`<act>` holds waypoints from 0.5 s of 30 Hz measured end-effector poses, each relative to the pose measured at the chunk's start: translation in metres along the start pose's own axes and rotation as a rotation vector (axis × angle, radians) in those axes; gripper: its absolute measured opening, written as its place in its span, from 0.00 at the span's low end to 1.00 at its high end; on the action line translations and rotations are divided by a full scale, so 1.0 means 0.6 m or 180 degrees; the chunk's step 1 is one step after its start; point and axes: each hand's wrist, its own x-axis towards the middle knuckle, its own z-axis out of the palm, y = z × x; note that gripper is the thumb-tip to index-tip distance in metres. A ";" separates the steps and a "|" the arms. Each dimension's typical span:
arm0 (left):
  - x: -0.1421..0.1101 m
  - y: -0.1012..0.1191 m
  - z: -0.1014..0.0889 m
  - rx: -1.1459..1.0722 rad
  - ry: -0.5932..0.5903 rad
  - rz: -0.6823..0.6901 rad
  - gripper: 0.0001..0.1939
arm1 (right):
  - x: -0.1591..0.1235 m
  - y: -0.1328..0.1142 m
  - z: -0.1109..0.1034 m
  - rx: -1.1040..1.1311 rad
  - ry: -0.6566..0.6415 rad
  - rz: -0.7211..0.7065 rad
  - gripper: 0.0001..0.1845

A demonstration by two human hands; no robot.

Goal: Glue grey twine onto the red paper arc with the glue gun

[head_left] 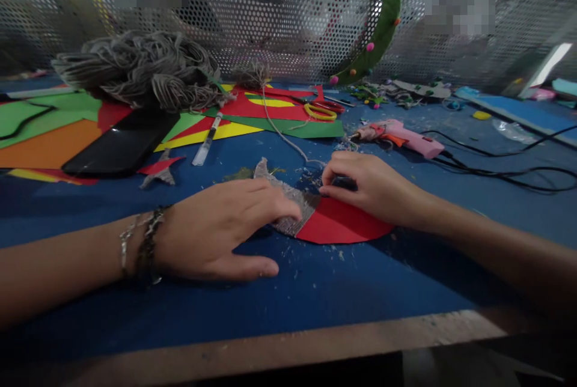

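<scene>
A red crescent-shaped cutout (345, 222) lies on the blue table, its left part covered with rows of grey yarn (288, 195). My left hand (220, 225) rests over the yarn-covered end, fingers stretched out and thumb spread apart on the near side. At the upper edge of the red part, my right hand (365, 185) is closed in a pinch on a strand of grey yarn (288, 142). That strand runs back to a small frayed bundle (252, 74) behind. The exact pinch point is partly hidden by the fingers.
Behind lie a grey yarn heap (144, 68), a black phone (124, 142), a marker (207, 139), yellow-handled scissors (320, 112) and coloured sheets (49, 140). A pink glue gun (412, 137) with a black cord lies right. A perforated metal screen (288, 20) stands at the back.
</scene>
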 end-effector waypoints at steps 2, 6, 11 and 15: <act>0.004 -0.007 0.002 0.0126 -0.0062 -0.0081 0.24 | 0.001 -0.001 -0.001 0.0030 -0.0042 0.0024 0.08; 0.029 -0.017 0.002 0.0532 -0.0199 -0.0034 0.29 | 0.002 -0.001 0.000 0.0093 -0.0075 0.0054 0.07; 0.059 -0.017 -0.006 0.0675 -0.0668 -0.0093 0.28 | 0.003 0.001 0.003 0.0161 -0.0092 0.0103 0.06; 0.061 -0.015 -0.008 0.0675 -0.0633 -0.0082 0.29 | 0.004 -0.001 0.002 0.0189 -0.0112 0.0135 0.06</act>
